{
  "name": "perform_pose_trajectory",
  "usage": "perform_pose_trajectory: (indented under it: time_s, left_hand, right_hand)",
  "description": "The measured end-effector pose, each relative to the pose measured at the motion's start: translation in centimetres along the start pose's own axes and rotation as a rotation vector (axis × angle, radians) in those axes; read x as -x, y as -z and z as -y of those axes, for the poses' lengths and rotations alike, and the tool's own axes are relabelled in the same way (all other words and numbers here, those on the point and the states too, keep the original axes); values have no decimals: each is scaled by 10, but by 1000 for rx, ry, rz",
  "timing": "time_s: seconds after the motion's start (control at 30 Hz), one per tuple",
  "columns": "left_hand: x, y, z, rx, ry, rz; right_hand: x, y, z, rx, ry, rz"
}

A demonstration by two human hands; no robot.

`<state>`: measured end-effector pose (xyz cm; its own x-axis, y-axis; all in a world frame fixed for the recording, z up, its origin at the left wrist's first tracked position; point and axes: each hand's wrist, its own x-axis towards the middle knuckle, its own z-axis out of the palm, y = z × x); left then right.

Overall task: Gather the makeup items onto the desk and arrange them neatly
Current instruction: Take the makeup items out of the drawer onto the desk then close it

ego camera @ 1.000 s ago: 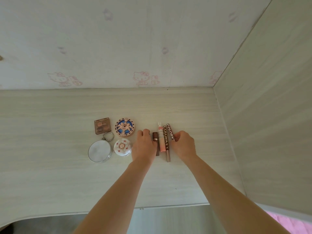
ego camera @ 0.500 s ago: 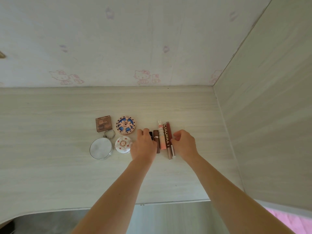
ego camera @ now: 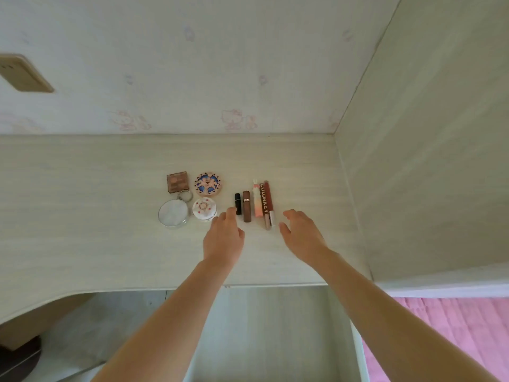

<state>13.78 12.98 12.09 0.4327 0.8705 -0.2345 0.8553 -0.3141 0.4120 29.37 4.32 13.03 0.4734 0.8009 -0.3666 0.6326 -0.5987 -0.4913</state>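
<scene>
Hovering: both hands (ego camera: 264,235) relaxed, empty, near tubes (ego camera: 254,205) on desk (ego camera: 82,216).

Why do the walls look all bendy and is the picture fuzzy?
Head view: the wide lens bows the desk edge and the walls; light is soft and even, shadows faint; the lettered tube reads fairly sharp, while both hands look slightly soft.

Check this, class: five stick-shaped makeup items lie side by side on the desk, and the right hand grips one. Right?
Not quite. The head view shows the right hand open beside the sticks, gripping nothing. All five do lie side by side on the desk.
</scene>
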Motion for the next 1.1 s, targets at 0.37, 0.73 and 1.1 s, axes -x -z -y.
perform_pose_trajectory:
  time_s: [0.37, 0.73, 1.1]
  left_hand:
    - [164, -45, 10, 35, -84, -77]
    - [302, -122, 65, -24, -57, 305]
    - [330, -151, 89, -158, -125, 282]
  right_hand:
    - [141, -30, -55, 203, 226, 48]
    - [272, -113, -126, 249, 207, 276]
    - [307, -175, -150, 361, 204, 264]
